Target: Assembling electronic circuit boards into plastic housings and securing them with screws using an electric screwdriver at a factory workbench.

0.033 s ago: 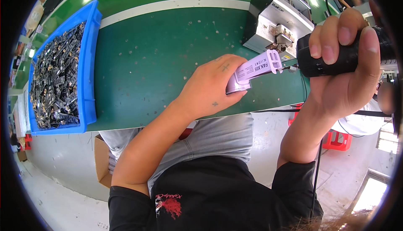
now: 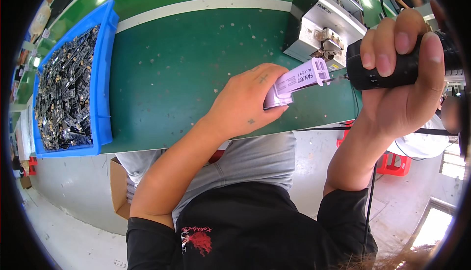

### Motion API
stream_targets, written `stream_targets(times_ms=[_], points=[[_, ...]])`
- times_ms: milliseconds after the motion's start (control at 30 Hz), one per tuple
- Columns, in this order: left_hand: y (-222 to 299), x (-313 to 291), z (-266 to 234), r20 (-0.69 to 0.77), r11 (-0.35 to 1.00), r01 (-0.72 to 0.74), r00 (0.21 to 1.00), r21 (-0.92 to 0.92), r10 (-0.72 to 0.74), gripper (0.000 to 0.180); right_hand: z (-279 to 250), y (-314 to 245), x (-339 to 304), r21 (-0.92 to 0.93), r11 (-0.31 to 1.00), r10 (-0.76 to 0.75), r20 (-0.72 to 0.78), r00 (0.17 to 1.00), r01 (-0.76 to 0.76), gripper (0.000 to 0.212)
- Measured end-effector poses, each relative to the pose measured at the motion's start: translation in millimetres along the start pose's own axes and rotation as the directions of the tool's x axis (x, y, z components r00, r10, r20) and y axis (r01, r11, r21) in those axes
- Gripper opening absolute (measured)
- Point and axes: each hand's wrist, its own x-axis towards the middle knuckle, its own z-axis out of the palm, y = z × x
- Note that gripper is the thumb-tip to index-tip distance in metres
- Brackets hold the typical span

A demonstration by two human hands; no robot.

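Note:
My left hand (image 2: 248, 98) is closed around a pale purple plastic fan handle (image 2: 297, 79), holding it tilted above the green table. The slotted end of the handle points right, toward the tool. In my right hand (image 2: 400, 68) is a black electric screwdriver (image 2: 360, 68), held level with its fingers wrapped around the body. The thin bit (image 2: 339, 78) points left and its tip is at or very close to the handle's slotted end. Whether it touches a screw there is too small to tell.
A black and silver screw feeder (image 2: 319, 34) stands at the table's back right. On the left, a blue bin (image 2: 104, 83) holds a heap of small dark parts. Below the green table (image 2: 186, 73) are a cardboard box (image 2: 119, 191) and a red stool (image 2: 395, 165). A black cable (image 2: 371, 206) hangs by my right arm.
The screwdriver bit has shifted very slightly to the left, toward the end of the fan handle. Both hands keep their hold.

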Motion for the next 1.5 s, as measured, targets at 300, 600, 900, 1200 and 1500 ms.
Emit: stream_targets(times_ms=[300, 600, 900, 1200, 1500], points=[[0, 1, 1, -0.042, 1.0, -0.004, 0.999, 0.011, 0.004, 0.049, -10, 5, 7, 0.151, 0.987, 0.027, 0.152, 0.988, -0.05, 0.041], [12, 4, 5, 0.003, 0.992, 0.095, 0.995, 0.088, -0.095, 0.054, -10, 13, -9, -0.076, 0.997, -0.008, -0.062, 0.998, 0.003, 0.027], [7, -5, -4, -0.037, 0.959, 0.278, 0.959, -0.054, -0.28, 0.058, -6, -20, 2, 0.088, 0.996, -0.02, -0.122, 0.992, 0.031, 0.078], [25, -25, -38, 0.012, 0.702, 0.306, 0.92, -0.643, -0.391, 0.055, 15, -14, -49, -0.792, 0.563, -0.339, 0.04, 0.94, 0.236, 0.027], [42, -64, -70, -0.234, 0.902, 0.352, 0.882, -0.249, -0.409, 0.05, 106, 72, -12, -0.68, 0.731, 0.094, 0.182, 0.979, 0.057, 0.025]])
